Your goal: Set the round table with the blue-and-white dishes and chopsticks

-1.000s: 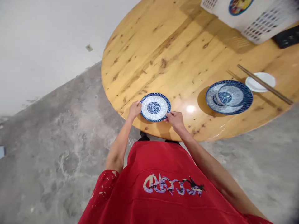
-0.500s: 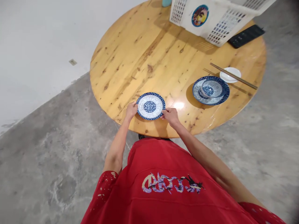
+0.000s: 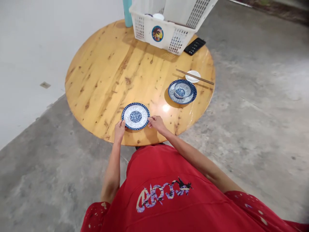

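Note:
A blue-and-white patterned plate point(image 3: 135, 116) is at the near edge of the round wooden table. My left hand point(image 3: 119, 129) grips its left rim, thumb on top. On the opposite rim, my right hand point(image 3: 156, 123) pinches the plate between thumb and fingers. Whether the plate rests on the wood or hovers just over it, I cannot tell. To the right stands a second blue-and-white plate point(image 3: 172, 96) with a matching bowl point(image 3: 182, 91) on it. Behind that, a pair of chopsticks point(image 3: 204, 80) lies across a small white dish point(image 3: 193, 73).
The round wooden table point(image 3: 103, 71) fills the middle of the view. At its far side stand a white plastic basket point(image 3: 166, 39) with dishes inside and a turquoise bottle point(image 3: 127, 13). A black phone point(image 3: 195, 46) lies beside the basket. A white wall point(image 3: 29, 48) is at the left.
My view has swung to the right, so the table appears farther left and more of the basket shows. Both hands keep hold of the plate; its place on the table looks nearly the same.

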Action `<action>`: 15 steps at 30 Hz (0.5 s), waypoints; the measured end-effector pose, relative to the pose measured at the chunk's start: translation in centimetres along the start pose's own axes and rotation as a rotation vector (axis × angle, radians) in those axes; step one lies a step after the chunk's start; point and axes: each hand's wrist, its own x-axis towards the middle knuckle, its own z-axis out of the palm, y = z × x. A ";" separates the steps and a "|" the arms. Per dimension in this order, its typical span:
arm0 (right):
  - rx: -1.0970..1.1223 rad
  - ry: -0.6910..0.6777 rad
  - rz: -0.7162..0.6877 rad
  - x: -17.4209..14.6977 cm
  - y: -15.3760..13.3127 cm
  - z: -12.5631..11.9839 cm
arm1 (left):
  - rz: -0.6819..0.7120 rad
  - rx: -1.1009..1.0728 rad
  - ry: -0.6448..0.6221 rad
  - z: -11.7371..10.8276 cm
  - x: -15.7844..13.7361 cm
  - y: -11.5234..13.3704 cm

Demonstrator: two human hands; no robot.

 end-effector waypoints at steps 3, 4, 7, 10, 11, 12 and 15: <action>0.024 -0.012 0.016 -0.7 0.3 -0.6 | -0.057 -0.087 0.046 0.6 -1.0 -0.1; 0.029 -0.016 0.022 -0.8 0.4 -0.7 | -0.063 -0.096 0.053 0.7 -1.2 -0.1; 0.041 -0.026 0.028 -1.1 0.2 -0.5 | -0.085 -0.107 0.052 0.8 -1.2 -0.1; 0.049 -0.041 0.018 -1.1 0.0 -0.2 | -0.112 -0.087 0.043 0.8 -0.8 -0.1; 0.048 -0.042 0.014 -1.1 -0.1 0.0 | -0.113 -0.068 0.046 0.8 -0.7 -0.1; 0.047 -0.041 0.010 -1.1 -0.1 0.1 | -0.110 -0.044 0.053 0.8 -0.5 -0.1; 0.043 -0.035 0.003 -1.0 -0.2 0.3 | -0.090 0.022 0.057 0.7 -0.1 0.1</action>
